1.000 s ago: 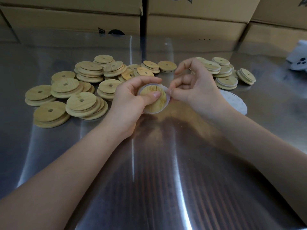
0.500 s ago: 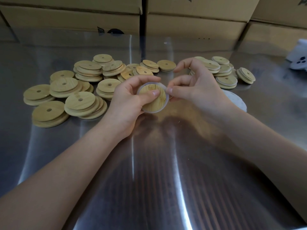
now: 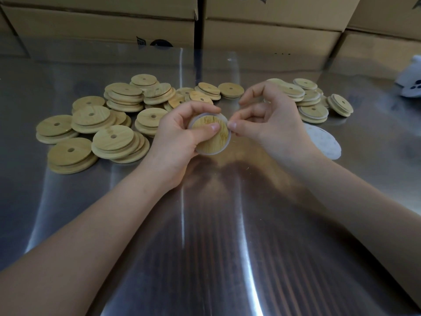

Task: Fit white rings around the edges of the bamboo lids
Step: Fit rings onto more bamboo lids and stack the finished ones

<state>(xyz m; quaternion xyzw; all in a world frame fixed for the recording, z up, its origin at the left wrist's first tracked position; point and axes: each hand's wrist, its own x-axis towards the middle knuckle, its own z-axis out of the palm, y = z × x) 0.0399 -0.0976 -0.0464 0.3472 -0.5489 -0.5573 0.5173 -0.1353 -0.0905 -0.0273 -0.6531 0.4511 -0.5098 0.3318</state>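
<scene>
Steel table (image 3: 227, 247), cardboard boxes (image 3: 102, 21) behind. Left hand (image 3: 180, 137) grips bamboo lid (image 3: 210, 139) above table, thumb across face. Right hand (image 3: 271, 124) pinches white ring (image 3: 229, 136) at lid's right edge (other fingers curled). Loose lids (image 3: 114, 124) piled left.

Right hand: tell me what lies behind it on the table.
Behind the right hand sits a cluster of round bamboo lids, some edged white, beside a flat white pile. The hand and wrist cover their near parts, so no count.
</scene>
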